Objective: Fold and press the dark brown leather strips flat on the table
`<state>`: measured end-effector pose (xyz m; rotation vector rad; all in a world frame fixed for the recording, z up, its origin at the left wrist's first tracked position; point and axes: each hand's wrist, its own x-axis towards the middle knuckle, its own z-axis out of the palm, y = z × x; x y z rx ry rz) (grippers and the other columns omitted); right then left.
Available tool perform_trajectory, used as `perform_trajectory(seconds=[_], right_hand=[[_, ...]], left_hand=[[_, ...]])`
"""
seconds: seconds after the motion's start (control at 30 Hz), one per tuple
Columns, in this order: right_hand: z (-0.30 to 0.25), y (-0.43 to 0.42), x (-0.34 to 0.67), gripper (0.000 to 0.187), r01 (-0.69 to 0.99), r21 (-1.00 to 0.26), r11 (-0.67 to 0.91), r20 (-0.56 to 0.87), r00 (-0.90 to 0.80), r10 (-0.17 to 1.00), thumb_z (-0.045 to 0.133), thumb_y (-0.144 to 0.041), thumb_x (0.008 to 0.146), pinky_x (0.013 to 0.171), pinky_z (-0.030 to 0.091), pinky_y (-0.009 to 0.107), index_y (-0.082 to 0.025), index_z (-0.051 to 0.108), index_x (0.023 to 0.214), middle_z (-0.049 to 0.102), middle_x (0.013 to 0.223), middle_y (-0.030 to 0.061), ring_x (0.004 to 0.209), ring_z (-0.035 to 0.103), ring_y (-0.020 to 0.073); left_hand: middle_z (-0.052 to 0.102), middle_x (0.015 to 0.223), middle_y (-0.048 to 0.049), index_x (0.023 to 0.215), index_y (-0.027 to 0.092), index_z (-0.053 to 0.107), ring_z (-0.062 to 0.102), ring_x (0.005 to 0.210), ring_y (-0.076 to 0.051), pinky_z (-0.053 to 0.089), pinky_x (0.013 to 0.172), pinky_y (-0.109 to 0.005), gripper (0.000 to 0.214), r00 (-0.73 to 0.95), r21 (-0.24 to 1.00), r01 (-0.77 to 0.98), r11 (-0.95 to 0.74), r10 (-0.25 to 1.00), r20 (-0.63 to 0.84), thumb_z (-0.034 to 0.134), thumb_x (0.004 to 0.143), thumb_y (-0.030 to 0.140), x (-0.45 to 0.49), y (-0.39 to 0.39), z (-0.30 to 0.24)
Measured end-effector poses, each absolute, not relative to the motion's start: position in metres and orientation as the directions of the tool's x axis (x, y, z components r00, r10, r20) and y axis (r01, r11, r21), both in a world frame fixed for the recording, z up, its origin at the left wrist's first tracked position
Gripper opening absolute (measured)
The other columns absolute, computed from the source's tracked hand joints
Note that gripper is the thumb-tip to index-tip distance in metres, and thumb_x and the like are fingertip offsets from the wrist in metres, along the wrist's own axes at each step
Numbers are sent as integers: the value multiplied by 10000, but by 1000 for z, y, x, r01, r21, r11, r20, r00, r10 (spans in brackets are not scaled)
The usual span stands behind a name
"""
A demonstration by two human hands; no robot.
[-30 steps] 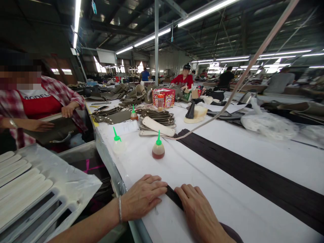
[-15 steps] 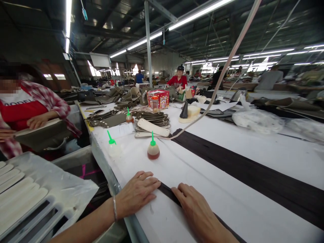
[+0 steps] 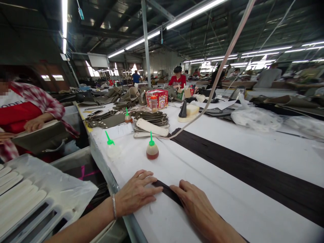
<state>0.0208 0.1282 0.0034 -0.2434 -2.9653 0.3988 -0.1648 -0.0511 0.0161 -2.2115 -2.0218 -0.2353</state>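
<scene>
A narrow black strip (image 3: 167,191) lies at a slant on the white tabletop, its far end under the fingers of my left hand (image 3: 135,193). That hand rests palm down with the fingers spread, a bracelet on its wrist. My right hand (image 3: 198,207) is closed on the strip farther along, thumb and forefinger at its edges; its other fingers are mostly hidden. Beyond my hands stand a squeeze bottle (image 3: 152,151) with red-brown liquid and a clear squeeze bottle (image 3: 110,146), both with green nozzles.
A wide black band (image 3: 243,168) runs along the table (image 3: 141,165). Farther back are stacked dark pieces (image 3: 152,118), a red box (image 3: 157,98) and a sponge (image 3: 189,112). A hose (image 3: 215,82) hangs across. At left, a co-worker (image 3: 32,104) holds a grey-green piece near a plastic-covered rack (image 3: 63,184).
My left fingers have spread a little, showing more of the strip's end. My right hand has shifted slightly along the strip. The view has moved a little.
</scene>
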Motion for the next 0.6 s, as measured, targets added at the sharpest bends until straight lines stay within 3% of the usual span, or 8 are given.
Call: perform_trajectory(seconds=[0.1, 0.3, 0.47, 0.6], right_hand=[[8, 128, 20, 307, 161, -290, 943, 99, -975, 197, 476, -107, 958, 692, 347, 269, -313, 610, 1142, 569, 894, 7, 782, 541, 161], [6, 125, 23, 381, 46, -195, 980, 149, -986, 75, 565, -65, 903, 714, 332, 285, -301, 563, 1202, 561, 890, -2, 776, 518, 167], [4, 123, 25, 393, 41, -148, 988, 154, -986, 64, 557, -60, 905, 714, 329, 292, -286, 543, 1226, 555, 895, 6, 771, 513, 173], [7, 121, 23, 351, 60, -173, 983, 156, -984, 87, 539, -59, 910, 740, 339, 293, -279, 573, 1181, 561, 901, 10, 783, 518, 173]], left_hand=[[554, 1269, 3, 1315, 394, 497, 453, 1221, -225, 276, 1054, -408, 397, 81, 1, 996, -84, 973, 217, 574, 929, 348, -167, -53, 15], [554, 1284, 8, 1301, 389, 504, 445, 1241, -226, 230, 1077, -433, 361, 101, -12, 995, -101, 980, 174, 547, 944, 355, -170, -56, 23], [592, 1263, -10, 1397, 281, 388, 439, 1257, -215, 174, 1113, -451, 474, 62, 39, 997, -70, 983, 173, 533, 953, 355, -169, -55, 24], [585, 1267, -36, 1281, 251, 507, 459, 1237, -217, 249, 1089, -450, 325, 32, 29, 999, -41, 966, 257, 518, 958, 290, -162, -56, 18]])
